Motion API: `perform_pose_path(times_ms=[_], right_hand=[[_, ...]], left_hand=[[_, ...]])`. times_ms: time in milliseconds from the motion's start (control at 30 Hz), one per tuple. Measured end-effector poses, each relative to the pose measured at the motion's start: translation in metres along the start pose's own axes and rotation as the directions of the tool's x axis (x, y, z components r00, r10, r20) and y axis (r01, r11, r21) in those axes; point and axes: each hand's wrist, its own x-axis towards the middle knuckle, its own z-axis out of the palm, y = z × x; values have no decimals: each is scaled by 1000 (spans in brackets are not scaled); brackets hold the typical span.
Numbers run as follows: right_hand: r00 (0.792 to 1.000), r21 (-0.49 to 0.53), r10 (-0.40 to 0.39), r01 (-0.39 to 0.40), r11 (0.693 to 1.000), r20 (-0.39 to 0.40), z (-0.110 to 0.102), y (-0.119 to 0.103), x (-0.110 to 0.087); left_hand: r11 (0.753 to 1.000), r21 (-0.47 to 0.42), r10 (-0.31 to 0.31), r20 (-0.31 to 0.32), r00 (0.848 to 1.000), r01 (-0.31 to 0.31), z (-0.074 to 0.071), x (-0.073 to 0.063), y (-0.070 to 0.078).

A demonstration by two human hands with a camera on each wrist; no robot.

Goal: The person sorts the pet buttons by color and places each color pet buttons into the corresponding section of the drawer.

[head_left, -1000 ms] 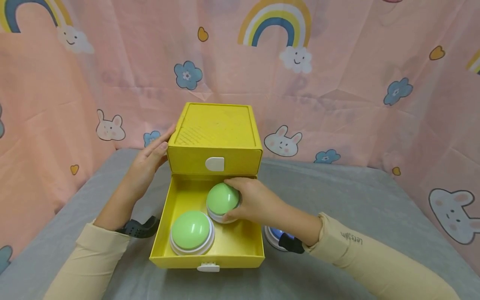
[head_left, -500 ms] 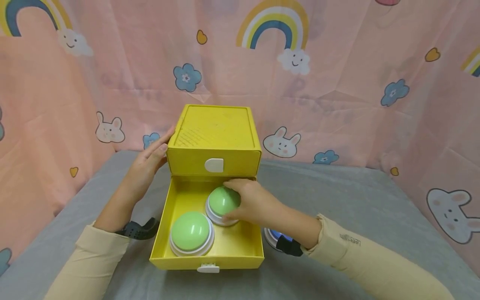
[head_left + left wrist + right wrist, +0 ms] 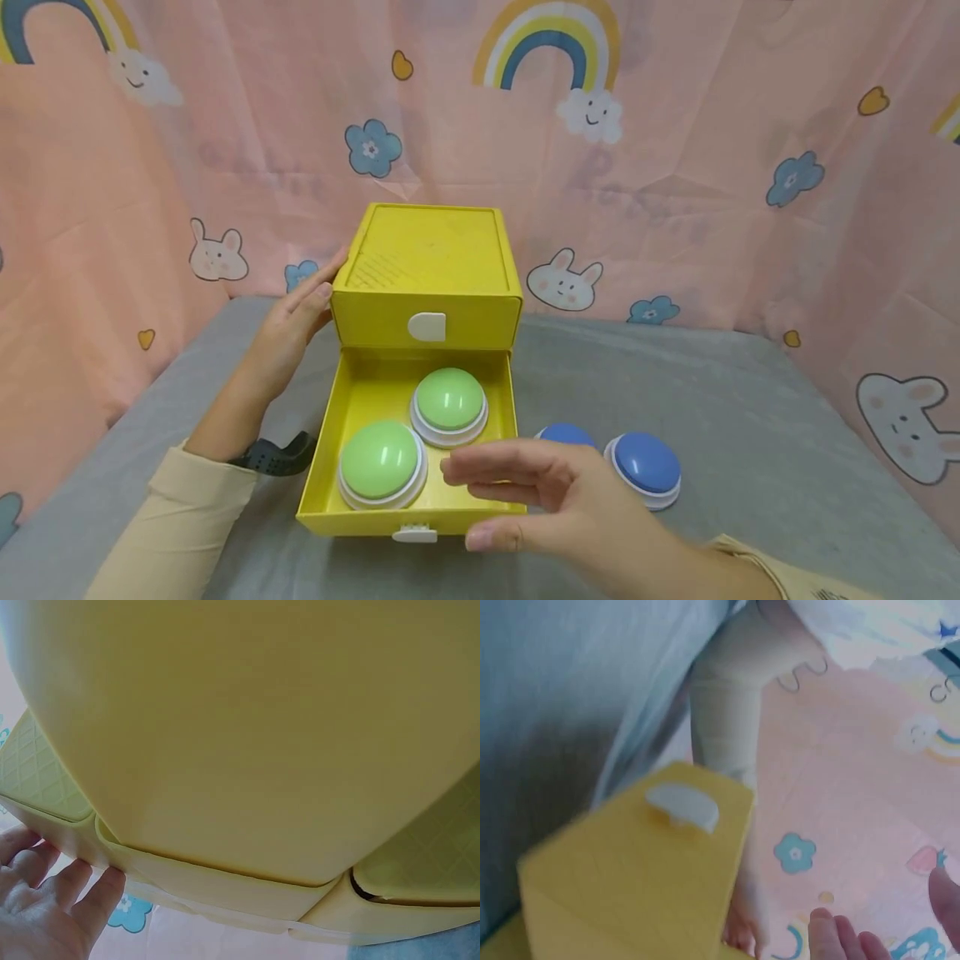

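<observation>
A yellow two-drawer box (image 3: pixel 435 250) has its lower drawer (image 3: pixel 472 523) pulled out. Two green dome push buttons with white bases lie in it: one at the back right (image 3: pixel 450 398), one at the front left (image 3: pixel 379 460). My left hand (image 3: pixel 283 337) rests on the box's left side with fingers extended; the left wrist view shows the fingertips (image 3: pixel 112 876) against the yellow wall. Over the drawer's front right corner, my right hand (image 3: pixel 555 500) holds nothing, its thumb apart from the straight fingers. In the right wrist view, its fingers (image 3: pixel 823 934) appear near the bottom edge.
Two blue dome buttons sit on the grey cloth right of the drawer, one in plain view (image 3: pixel 648 462), the other (image 3: pixel 567 434) partly behind my right hand. The upper drawer, with its white tab (image 3: pixel 427 327), is closed. A pink patterned curtain (image 3: pixel 675 250) hangs behind.
My right hand has let go of the back green button, leaving it in the drawer, and moved toward the front right. Both blue buttons now show. The left hand stays put.
</observation>
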Motion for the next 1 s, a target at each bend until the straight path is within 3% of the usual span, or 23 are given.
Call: perform_pose_path(times_ms=[133, 333, 433, 600, 800, 1000], right_hand=[[987, 76, 158, -160, 984, 38, -2, 16, -11], [966, 253, 191, -232, 939, 177, 4, 52, -15], [946, 242, 248, -296, 924, 211, 8, 65, -12], [916, 196, 361, -391, 899, 174, 17, 79, -7], [874, 200, 479, -484, 852, 75, 29, 84, -1], [863, 235, 503, -501, 833, 54, 36, 88, 3]], left_hand=[[1000, 4, -4, 4, 1000, 4, 0, 0, 1], [1000, 1, -3, -5, 1000, 3, 1, 0, 2], [1000, 3, -1, -8, 1000, 1, 1, -1, 2], [1000, -3, 2, 0, 1000, -2, 1, -1, 2], [1000, -8, 2, 0, 1000, -2, 0, 0, 1], [1000, 4, 1, -2, 1000, 0, 0, 0, 0]])
